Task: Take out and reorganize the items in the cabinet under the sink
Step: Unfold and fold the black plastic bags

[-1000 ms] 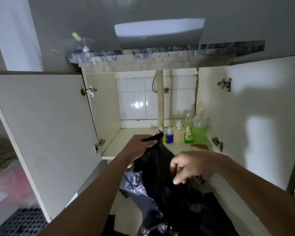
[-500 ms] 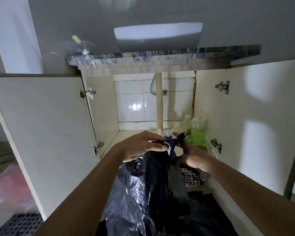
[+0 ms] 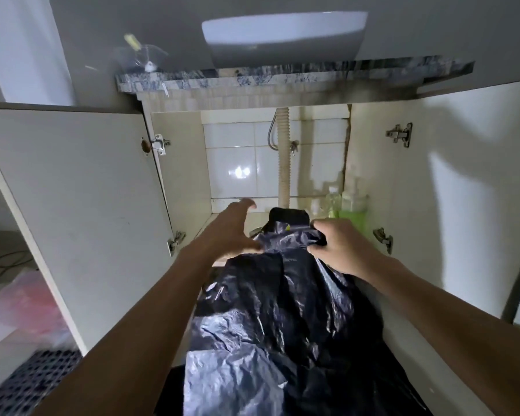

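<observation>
A large crumpled black plastic bag [image 3: 276,319] hangs in front of the open sink cabinet [image 3: 183,181], its top at the cabinet's front edge. My right hand [image 3: 339,247] grips the bag's top right corner. My left hand [image 3: 231,229] is spread with straight fingers beside the bag's top left, reaching over the cabinet floor; its thumb side touches the plastic. At the cabinet's back right stand a bottle of green liquid [image 3: 353,208] and a smaller clear bottle [image 3: 332,202], partly hidden by the bag and my right hand.
Both cabinet doors stand wide open, the left door [image 3: 81,211] and the right door [image 3: 451,187]. A ribbed drain hose [image 3: 283,157] runs down the tiled back wall. The white sink bowl [image 3: 282,34] sits on the marble counter [image 3: 282,78]. A pink bag [image 3: 27,298] lies on the floor at left.
My left hand has let go of the bag's top and spread open toward the cabinet. My right hand has shifted right, still gripping the bag. The bag now covers the small bottles.
</observation>
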A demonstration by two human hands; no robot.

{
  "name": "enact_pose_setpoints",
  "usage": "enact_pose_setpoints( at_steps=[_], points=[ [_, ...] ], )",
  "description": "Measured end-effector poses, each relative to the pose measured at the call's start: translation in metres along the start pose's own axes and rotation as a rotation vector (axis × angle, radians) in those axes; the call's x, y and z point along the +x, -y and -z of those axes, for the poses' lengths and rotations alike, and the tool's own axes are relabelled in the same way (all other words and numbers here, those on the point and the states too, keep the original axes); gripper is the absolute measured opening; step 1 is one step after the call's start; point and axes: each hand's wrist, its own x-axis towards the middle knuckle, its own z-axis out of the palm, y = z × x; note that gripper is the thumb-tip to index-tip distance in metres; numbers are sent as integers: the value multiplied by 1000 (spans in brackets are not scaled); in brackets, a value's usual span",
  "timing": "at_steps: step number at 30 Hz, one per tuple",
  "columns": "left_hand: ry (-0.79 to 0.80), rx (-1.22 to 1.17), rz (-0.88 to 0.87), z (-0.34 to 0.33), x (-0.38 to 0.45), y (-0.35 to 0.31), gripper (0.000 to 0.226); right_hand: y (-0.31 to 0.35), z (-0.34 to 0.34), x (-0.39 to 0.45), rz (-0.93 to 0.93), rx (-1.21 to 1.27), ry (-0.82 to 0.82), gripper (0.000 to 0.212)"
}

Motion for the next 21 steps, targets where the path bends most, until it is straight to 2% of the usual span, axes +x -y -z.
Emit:
enact_pose_setpoints(
  at_steps=[1, 2, 3, 5, 6, 7, 8, 10, 12, 13, 15, 17, 18, 21],
  points=[
    [91, -67, -40, -2, -2, -9, 93, 4, -2, 1, 68, -27, -15, 22],
    [189, -109, -73, -7, -3, -16, 97, 6, -4, 2, 124, -46, -22, 18],
    [274, -125, -87, -15, -5, -19, 88, 9, -5, 3, 164, -51, -29, 14],
    [369, -121, -47, -30, -9, -17, 41, 12, -6, 4, 215, -52, -52, 9],
    [356, -127, -21, -34, -9, -14, 24, 12, -4, 2, 224, -66, -44, 9],
    [328, -125, -8, -36, -8, -10, 20, 10, -3, 1, 204, -87, 6, 13],
    [300, -112, -6, -37, -7, -5, 19, 6, -1, -1, 147, -92, 106, 19],
    [274, -57, -34, -36, -6, 0, 19, 1, 9, -7, -33, -149, 425, 33],
    [299, 64, -58, -37, -9, 2, 27, -4, 18, -15, -207, -248, 725, 32],
    [310, 135, -75, -39, -10, 1, 30, -8, 19, -18, -267, -289, 805, 38],
    [312, 222, -113, -42, -12, 0, 25, -18, 21, -19, -312, -332, 821, 46],
    [297, 252, -131, -43, -11, -1, 18, -26, 25, -17, -287, -337, 711, 29],
    [285, 253, -128, -43, -9, -1, 17, -29, 28, -17, -297, -320, 681, 30],
    [285, 291, -104, -45, -6, -2, 13, -31, 33, -20, -315, -281, 773, 39]
  ],
)
